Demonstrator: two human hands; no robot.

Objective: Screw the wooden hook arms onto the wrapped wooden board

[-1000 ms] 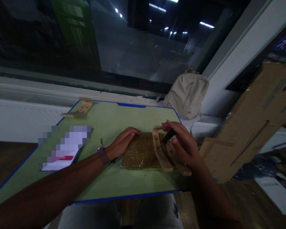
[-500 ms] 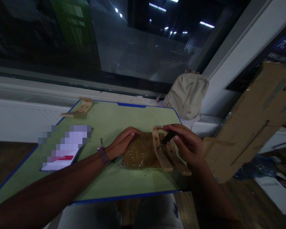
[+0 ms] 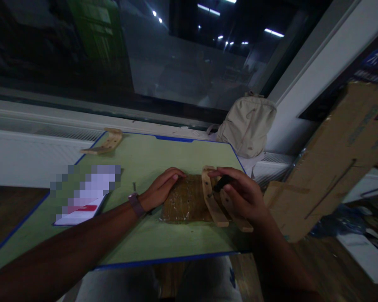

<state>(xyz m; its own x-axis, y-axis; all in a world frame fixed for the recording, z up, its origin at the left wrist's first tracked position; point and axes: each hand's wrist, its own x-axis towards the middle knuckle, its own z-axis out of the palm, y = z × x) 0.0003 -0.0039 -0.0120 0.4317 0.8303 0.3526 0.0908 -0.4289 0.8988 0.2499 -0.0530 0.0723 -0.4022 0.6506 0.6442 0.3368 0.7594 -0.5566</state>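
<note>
On the green tabletop (image 3: 138, 155), the left hand (image 3: 164, 186) touches the brown board (image 3: 193, 199) at its far-left corner, grip unclear; the right hand (image 3: 244, 191) holds a black-handled screwdriver (image 3: 221, 183) at a curved wooden strip (image 3: 216, 212) atop the board.

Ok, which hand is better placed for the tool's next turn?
Probably the right hand: it holds the dark-handled tool, tip at a curved wooden strip. The left hand lies at the left side of the board, away from the tool.
</note>
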